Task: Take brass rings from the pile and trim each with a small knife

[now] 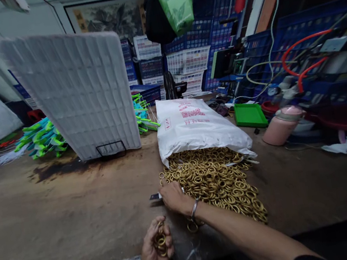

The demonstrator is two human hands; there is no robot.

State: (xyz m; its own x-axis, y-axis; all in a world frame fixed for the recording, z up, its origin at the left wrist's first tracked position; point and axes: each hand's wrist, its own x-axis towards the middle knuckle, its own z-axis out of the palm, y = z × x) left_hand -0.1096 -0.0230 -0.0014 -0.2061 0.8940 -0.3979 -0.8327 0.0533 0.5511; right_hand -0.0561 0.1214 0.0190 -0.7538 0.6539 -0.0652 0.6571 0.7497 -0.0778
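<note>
Brass-coloured rings [221, 179] spill in a heap from the mouth of a white plastic sack [190, 131] lying on the table. Cupped near the front edge, my left hand [153, 248] has its fingers curled around several of these rings [160, 241]. My right hand [175, 198], with a bracelet [195, 210] at the wrist, is closed at the left side of the heap. From its fist sticks a small flat blade-like tool [155, 197] with a dark end; the fingers hide most of it. A few rings [192, 225] lie below my right wrist.
A white ribbed panel [88, 95] stands upright in a black wire stand [112, 148] at back left, beside green and blue plastic pieces [45, 138]. On the right are a green tray [250, 115] and a pink container [282, 125]. Stacked crates [188, 61] fill the background.
</note>
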